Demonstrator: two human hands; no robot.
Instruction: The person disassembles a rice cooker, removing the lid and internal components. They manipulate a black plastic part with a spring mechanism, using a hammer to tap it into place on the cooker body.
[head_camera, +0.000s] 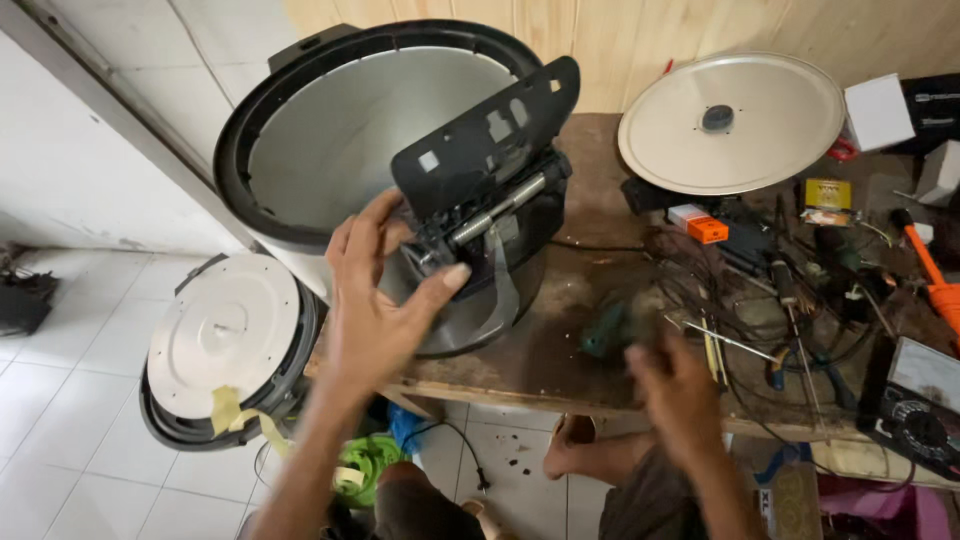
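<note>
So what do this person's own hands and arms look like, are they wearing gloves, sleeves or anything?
Both are bare. The left hand has no glove, ring or watch that shows, and its forearm is uncovered down to the picture's edge. The right hand is blurred; no glove or sleeve shows there either, though fine details cannot be told.

Tipped rice cooker, hinge bracket exposed
</note>
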